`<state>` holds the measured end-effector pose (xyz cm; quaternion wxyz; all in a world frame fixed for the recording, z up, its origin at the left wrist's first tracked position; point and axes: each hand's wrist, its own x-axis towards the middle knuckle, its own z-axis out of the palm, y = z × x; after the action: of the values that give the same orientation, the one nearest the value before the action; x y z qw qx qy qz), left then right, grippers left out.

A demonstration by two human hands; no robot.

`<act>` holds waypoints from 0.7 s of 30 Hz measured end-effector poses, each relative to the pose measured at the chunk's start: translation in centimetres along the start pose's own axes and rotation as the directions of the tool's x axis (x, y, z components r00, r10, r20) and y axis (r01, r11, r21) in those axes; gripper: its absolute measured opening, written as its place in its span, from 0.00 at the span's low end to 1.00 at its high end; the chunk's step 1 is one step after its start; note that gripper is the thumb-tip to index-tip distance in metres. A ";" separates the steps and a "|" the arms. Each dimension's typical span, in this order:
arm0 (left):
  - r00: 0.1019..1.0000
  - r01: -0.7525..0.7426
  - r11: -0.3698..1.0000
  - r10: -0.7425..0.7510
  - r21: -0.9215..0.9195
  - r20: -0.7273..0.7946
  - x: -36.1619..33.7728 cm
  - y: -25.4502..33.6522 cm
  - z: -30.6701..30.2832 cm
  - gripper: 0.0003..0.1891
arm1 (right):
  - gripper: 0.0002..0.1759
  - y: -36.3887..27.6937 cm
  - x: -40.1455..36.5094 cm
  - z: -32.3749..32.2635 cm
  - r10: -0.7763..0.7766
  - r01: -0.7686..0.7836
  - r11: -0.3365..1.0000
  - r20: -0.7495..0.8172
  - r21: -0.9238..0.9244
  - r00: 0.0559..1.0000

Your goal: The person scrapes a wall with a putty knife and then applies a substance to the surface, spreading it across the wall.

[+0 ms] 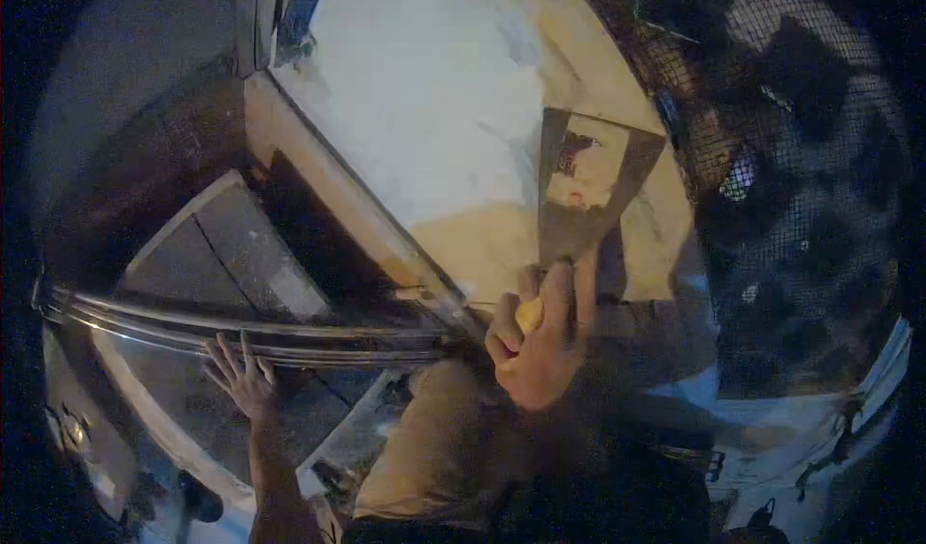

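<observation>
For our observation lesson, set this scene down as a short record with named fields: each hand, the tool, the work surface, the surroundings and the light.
right hand: closed around the scraper
left hand: open, fingers spread at the metal rails
scraper: broad blade with smears, yellow handle
work surface: tan, with a large white patch
surroundings: dark mesh at the picture's right
light: dim

In the right hand [540, 356], gripped by its yellow handle [530, 314], a flat trowel-like tool [590, 192]: dark sides, paler smeared middle, widening away from the fingers. Beyond that hand, a tan surface [482, 245] with a large whitish patch [434, 91]. At the left hand [246, 380]'s fingertips, a shiny ridged rail [318, 338], running sideways between both hands.
</observation>
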<state>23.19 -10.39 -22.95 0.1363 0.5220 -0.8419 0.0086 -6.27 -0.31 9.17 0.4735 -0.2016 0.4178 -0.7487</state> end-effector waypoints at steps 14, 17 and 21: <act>1.000 -0.009 1.000 0.009 -0.003 -0.009 0.4 0.4 -0.8 0.26 | 0.17 -1.0 1.3 9.5 -0.011 -0.127 0.987 -0.819 -0.103 0.574; 0.998 0.015 1.000 -0.016 0.015 0.068 0.3 0.4 -1.0 0.25 | 0.18 0.4 -1.1 3.6 0.004 0.055 0.982 -0.311 0.182 0.950; 0.999 0.014 1.000 -0.015 0.006 0.037 0.0 0.2 0.2 0.26 | 0.15 -0.2 -0.9 -1.5 0.036 -0.051 0.996 0.203 0.072 0.978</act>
<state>22.97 -10.36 -23.13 0.1192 0.5286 -0.8405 0.0002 -6.98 1.16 8.55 0.5370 -0.2492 0.3429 -0.7293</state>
